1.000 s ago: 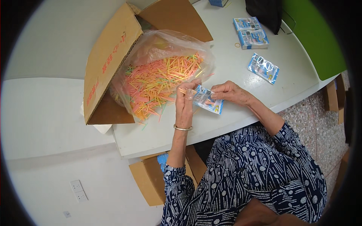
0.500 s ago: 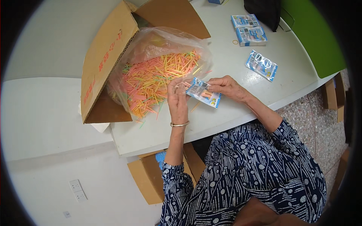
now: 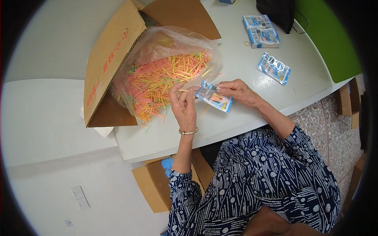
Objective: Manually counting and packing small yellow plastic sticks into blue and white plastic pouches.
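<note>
My right hand pinches a small blue-and-white clear packet by its upper right side, over the table. Several pinkish-orange sticks show through the packet's window. At the packet's left end, my left hand has its fingers curled, with a thin pale orange stick between them. How many sticks it holds I cannot tell. Just beyond that hand, a heap of short pink, yellow and green sticks spills from a clear plastic bag, inside a tipped cardboard box.
At the right lies a single packet with a clear window. Behind it is a stack of similar packets, beside a rubber band. A black bag and a green panel border the white table. Below stands an open carton.
My left hand has shifted slightly left, away from the packet, and its fingers have spread a little, showing the stick more clearly. My right hand keeps the packet almost still.
</note>
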Tool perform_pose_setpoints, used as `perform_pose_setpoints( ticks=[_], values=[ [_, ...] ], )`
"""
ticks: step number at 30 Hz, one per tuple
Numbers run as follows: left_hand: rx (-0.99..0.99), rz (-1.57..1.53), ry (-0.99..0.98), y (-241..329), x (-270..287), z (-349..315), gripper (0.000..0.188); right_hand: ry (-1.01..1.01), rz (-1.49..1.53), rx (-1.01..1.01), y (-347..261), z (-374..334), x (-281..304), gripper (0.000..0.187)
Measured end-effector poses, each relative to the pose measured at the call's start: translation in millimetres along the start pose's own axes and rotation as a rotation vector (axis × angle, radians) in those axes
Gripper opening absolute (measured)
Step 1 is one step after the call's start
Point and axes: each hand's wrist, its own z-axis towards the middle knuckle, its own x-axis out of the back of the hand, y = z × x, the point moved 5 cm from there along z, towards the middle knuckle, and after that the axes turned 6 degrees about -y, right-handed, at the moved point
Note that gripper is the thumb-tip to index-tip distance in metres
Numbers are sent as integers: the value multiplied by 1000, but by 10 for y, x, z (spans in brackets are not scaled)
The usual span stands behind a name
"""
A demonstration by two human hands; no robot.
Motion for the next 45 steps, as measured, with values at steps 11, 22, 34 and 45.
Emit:
perform_pose_setpoints(
  ticks=[11, 22, 34, 45],
  values=[
    [43, 69, -123, -74, -51, -9, 22, -39, 14, -36, 69, -4, -8, 33],
    [76, 180, -174, -96, -34, -286, 17, -179, -361, -158, -72, -75, -87, 43],
    [-428, 1600, -367, -381, 852, 68, 29, -82, -236, -218, 86, -24, 24, 27],
    [-623, 1742, -629, -388, 692, 210, 18, -76, -126, -156, 90, -16, 28, 30]
  ],
)
